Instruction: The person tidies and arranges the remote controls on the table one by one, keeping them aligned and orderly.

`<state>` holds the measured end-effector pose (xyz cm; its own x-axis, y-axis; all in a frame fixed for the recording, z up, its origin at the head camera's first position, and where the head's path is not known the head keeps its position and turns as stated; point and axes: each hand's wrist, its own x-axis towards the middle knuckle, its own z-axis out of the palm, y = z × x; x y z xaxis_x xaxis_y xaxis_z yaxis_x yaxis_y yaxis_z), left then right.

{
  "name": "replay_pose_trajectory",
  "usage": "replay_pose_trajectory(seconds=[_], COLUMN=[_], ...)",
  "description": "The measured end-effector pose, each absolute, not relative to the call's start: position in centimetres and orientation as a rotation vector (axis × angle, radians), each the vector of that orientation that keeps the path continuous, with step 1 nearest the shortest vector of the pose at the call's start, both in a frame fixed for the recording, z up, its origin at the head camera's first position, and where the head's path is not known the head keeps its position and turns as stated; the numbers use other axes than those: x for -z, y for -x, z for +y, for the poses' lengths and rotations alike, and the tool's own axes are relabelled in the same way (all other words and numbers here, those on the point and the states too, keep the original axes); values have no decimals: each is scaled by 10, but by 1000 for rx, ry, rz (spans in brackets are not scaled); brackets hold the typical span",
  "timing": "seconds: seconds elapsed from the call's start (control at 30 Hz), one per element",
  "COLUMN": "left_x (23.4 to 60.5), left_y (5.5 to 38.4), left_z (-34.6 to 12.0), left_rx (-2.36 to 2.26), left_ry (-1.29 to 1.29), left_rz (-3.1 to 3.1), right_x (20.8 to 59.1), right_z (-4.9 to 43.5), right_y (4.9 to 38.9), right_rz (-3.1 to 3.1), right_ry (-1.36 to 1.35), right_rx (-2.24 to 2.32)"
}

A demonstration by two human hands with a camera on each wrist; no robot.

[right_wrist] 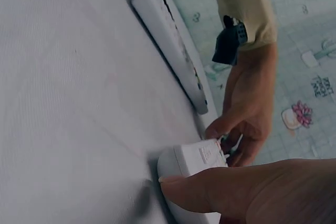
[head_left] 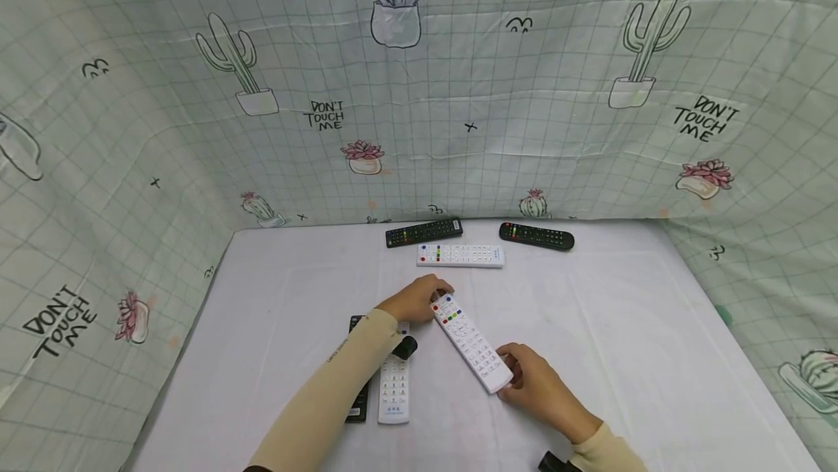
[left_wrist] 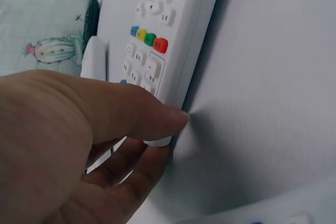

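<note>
A white remote control [head_left: 473,345] with coloured buttons lies slantwise between the two hands, buttons up. My left hand [head_left: 419,299] pinches its far end; in the left wrist view the thumb [left_wrist: 152,116] is along one side edge and the fingers are on the other side, below. The near end is held by my right hand [head_left: 537,385], whose thumb [right_wrist: 194,190] presses the rounded corner of the remote in the right wrist view. Under the left forearm, a second white remote [head_left: 393,392] and a black remote [head_left: 358,406] lie side by side, partly covered by the sleeve.
Toward the back of the white table [head_left: 281,290] lie a black remote [head_left: 424,233], a white remote [head_left: 461,256] below it, and another black remote [head_left: 537,236] to the right. A patterned cloth [head_left: 471,166] hangs behind and along both sides.
</note>
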<state>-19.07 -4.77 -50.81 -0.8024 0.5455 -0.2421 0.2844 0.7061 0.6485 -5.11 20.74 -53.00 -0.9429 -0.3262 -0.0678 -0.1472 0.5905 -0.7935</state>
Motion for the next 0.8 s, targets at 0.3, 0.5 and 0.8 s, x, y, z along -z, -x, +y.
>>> replay_pose_trajectory(seconds=[0.3,0.5,0.8], left_x=[504,502,503], left_y=[192,192,195], left_z=[-53,-56,-61], left_rx=[-836,-828,-805], left_ry=[-704,-717,-730], left_rz=[2457,2433,2385], right_x=[529,529,527], right_z=[194,180,161], right_y=[46,43,36], right_rz=[2508,2480,2411], right_ry=[527,530,507], right_rx=[1330,1363,1376])
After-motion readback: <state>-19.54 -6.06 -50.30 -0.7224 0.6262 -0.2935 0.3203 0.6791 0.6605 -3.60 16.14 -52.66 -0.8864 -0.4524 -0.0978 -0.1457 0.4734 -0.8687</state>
